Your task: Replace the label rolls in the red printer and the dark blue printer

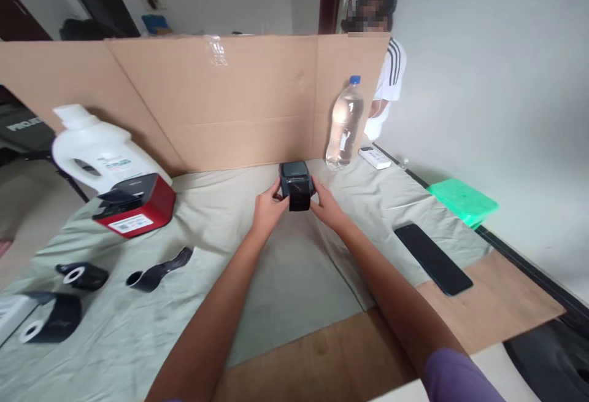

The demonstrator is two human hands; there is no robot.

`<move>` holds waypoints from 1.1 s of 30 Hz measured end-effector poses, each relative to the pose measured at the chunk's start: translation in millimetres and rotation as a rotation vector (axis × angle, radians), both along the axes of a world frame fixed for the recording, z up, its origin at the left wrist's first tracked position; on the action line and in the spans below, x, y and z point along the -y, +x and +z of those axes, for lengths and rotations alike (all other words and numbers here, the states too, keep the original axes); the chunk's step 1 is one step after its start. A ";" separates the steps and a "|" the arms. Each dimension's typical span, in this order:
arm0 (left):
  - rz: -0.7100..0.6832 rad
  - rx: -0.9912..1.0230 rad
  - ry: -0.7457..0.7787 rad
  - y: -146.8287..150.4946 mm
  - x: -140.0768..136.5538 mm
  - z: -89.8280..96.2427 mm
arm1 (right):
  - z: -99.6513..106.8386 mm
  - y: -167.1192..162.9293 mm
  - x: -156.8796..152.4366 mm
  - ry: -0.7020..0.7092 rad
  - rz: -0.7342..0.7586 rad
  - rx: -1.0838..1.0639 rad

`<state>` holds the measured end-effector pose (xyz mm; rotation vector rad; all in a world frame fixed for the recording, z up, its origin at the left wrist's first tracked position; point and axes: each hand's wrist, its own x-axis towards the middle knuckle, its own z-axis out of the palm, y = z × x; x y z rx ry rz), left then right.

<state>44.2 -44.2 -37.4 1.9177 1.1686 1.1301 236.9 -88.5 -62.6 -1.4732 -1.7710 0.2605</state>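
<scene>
Close to the foot of the cardboard screen is a small black box-shaped device (295, 170), with a glossy black strip (299, 195) curving down its front. My left hand (268, 208) grips its left side, and my right hand (326, 205) grips its right side. The fingers of both hands curl partly behind the device, so their tips are mostly hidden. Whether its base rests on the cloth is hard to tell.
A cardboard screen (239, 101) stands behind, with a water bottle (345, 123) and white box (374, 158) at right. A phone (432, 258) and green container (462, 199) are rightward. Left are a white jug (108, 150), red-black box (138, 205) and black rolls (85, 276). Someone (391, 70) is behind.
</scene>
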 end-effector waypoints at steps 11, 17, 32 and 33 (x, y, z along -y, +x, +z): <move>-0.215 0.048 -0.107 157.9 -29.2 -39.2 | -29.0 142.6 13.1 -0.059 -0.218 -0.086; -0.295 0.017 -0.104 165.6 -35.6 -53.5 | -35.3 152.4 13.5 -0.120 -0.283 0.032; -0.292 -0.192 -0.047 184.9 -25.3 -45.5 | -50.7 171.6 6.0 -0.035 -0.211 -0.242; -0.291 -0.203 -0.052 188.2 -24.4 -46.0 | -51.0 174.7 6.2 -0.031 -0.193 -0.266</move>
